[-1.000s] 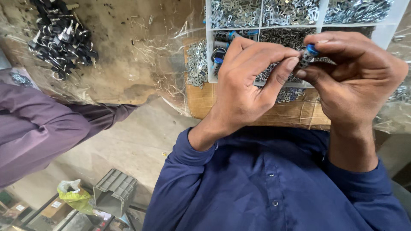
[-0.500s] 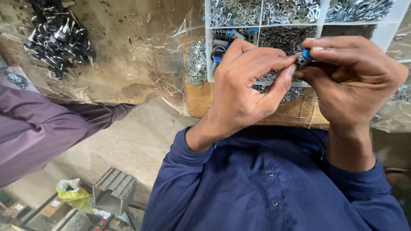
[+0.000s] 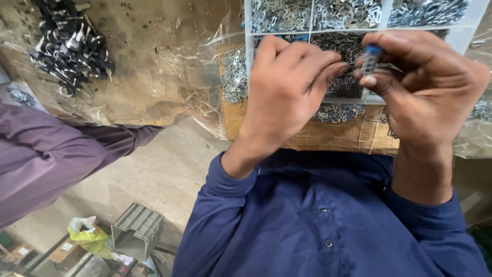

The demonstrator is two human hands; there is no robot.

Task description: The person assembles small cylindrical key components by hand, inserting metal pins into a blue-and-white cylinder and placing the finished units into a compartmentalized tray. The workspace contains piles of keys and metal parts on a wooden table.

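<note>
My right hand (image 3: 430, 92) pinches a small metal part with a blue cap (image 3: 370, 57) between thumb and fingertips, held upright above a white compartment tray (image 3: 461, 37). My left hand (image 3: 284, 95) is beside it, fingers curled, its fingertips just left of the part; whether they touch it is unclear. The tray's compartments hold many small silver metal pieces (image 3: 282, 13). Both sleeves are dark blue.
A loose pile of silver pieces (image 3: 234, 76) lies left of the tray on cardboard (image 3: 333, 136). A heap of black-and-silver parts (image 3: 69, 46) sits at the far left on plastic sheeting. Another person's purple sleeve (image 3: 51, 154) reaches in from the left. A grey crate (image 3: 137, 231) stands on the floor.
My right hand has turned the blue-capped part upright and lifted it slightly. My left fingers have slid off it toward the left.
</note>
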